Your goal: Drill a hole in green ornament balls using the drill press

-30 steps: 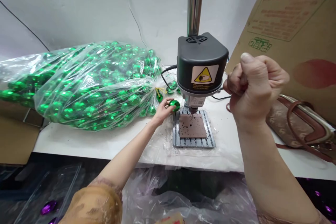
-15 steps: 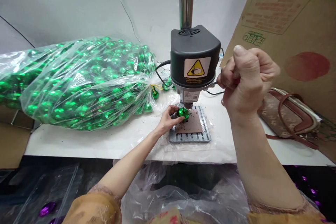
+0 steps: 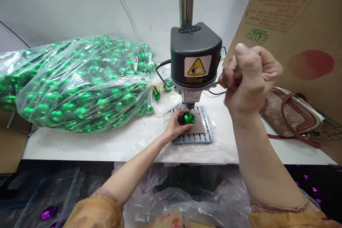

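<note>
Right now, the left hand (image 3: 175, 126) is gripping a shiny green ball (image 3: 188, 118) from the side, its fingers (image 3: 178, 118) curled low and leaving the ball's top bare beneath the drill bit (image 3: 190, 107). The ball is sitting just over a brown pad (image 3: 199, 123) on a slotted metal plate (image 3: 192, 139); whether they are touching is hidden. Beside the grip, a bench drill (image 3: 196, 55) is standing behind the ball, and a clear bag of green balls (image 3: 80, 85) is lying to the left. The right hand (image 3: 249, 78) is closed in a raised fist beside the drill, and a thin lever (image 3: 216, 84) is disappearing behind it; I cannot tell whether the fist is gripping that lever.
</note>
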### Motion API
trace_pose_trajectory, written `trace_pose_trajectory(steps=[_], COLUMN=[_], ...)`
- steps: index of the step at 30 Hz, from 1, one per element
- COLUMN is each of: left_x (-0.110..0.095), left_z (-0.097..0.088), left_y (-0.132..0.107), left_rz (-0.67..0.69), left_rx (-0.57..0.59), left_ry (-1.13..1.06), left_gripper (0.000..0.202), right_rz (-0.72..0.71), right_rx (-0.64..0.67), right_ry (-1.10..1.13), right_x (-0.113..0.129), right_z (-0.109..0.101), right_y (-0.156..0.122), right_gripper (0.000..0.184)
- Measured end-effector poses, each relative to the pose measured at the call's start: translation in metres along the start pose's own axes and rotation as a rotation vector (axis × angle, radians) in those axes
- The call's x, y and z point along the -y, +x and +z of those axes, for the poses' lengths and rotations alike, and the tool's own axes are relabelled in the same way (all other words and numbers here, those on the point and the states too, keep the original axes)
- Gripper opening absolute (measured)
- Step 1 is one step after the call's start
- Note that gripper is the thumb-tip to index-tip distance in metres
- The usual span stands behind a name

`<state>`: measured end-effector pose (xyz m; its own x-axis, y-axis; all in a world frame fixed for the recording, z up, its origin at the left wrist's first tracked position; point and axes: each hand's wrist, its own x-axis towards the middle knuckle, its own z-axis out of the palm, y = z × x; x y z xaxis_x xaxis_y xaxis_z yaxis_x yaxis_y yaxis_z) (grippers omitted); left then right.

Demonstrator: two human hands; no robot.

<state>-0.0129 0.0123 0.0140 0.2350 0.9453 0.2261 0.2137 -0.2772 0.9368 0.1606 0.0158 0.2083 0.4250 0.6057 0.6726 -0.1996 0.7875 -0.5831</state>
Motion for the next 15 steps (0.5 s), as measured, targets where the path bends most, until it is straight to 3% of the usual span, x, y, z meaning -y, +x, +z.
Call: trace_pose_trajectory(steps=[6, 15], left_x=[0.006, 0.012], left_z=[0.014, 0.01], left_y=[-0.001, -0.005], left_rz=[-0.085, -0.046], left_rx=[-0.028, -0.027], left_ry=[-0.139, -0.137], left_gripper=[0.06, 0.064], right_rz=[-0.016, -0.086], right_rx=[0.025, 0.035], right_ry=[0.023, -0.042], right_x=[-0.001, -0.004], right_z=[-0.002, -0.006], right_y=[0.0, -0.008], right_gripper=[0.049, 0.049])
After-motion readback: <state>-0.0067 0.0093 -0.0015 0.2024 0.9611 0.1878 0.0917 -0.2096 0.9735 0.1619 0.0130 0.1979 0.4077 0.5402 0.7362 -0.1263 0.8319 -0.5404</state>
